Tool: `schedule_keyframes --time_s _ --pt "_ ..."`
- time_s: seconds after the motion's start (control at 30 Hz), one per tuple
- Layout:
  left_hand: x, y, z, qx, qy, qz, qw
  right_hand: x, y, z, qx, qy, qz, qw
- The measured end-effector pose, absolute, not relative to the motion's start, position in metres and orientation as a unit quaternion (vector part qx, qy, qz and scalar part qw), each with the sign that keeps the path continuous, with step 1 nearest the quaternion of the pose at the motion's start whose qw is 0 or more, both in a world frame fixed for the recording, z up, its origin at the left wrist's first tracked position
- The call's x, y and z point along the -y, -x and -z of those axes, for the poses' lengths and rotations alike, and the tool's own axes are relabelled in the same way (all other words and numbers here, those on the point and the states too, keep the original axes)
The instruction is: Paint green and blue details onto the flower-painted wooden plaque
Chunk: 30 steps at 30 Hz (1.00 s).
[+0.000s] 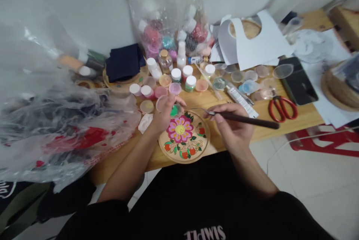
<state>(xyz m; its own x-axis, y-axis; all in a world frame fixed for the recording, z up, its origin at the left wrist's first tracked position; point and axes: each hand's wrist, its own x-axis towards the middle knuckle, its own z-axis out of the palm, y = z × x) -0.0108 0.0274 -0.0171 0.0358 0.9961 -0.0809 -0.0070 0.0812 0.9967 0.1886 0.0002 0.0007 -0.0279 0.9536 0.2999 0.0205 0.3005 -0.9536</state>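
My left hand [163, 117] holds green paint cup [174, 111] | my right hand [235, 131] grips dark tool [251, 119] | flower board [180, 129] lies near both

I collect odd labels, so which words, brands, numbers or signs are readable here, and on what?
"SIMPLE", upside down: black shirt.
Too small or blurred to read: white tube; blue-labelled item; red print on the plastic bag.
Cut off, unreadable: white lettering, far left.
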Motion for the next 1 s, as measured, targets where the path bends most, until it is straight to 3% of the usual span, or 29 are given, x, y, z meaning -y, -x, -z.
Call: schedule_keyframes --time_s 0.13,0.37,0.7,1.0 --pt "-0.027 0.011 0.018 -0.522 -0.492 -0.471 0.513 -0.004 -0.18 -0.011 0.721 0.378 -0.349 0.464" --pt "-0.027 0.012 0.024 -0.48 -0.493 -0.488 0.537 -0.012 -0.176 -0.011 0.796 0.321 -0.312 0.407" --pt "-0.028 0.01 0.018 -0.5 -0.513 -0.491 0.495 -0.012 -0.181 -0.014 0.766 0.344 -0.32 0.438" --pt "-0.027 0.01 0.018 -0.479 -0.507 -0.496 0.517 -0.009 -0.179 -0.012 0.767 0.337 -0.338 0.43"
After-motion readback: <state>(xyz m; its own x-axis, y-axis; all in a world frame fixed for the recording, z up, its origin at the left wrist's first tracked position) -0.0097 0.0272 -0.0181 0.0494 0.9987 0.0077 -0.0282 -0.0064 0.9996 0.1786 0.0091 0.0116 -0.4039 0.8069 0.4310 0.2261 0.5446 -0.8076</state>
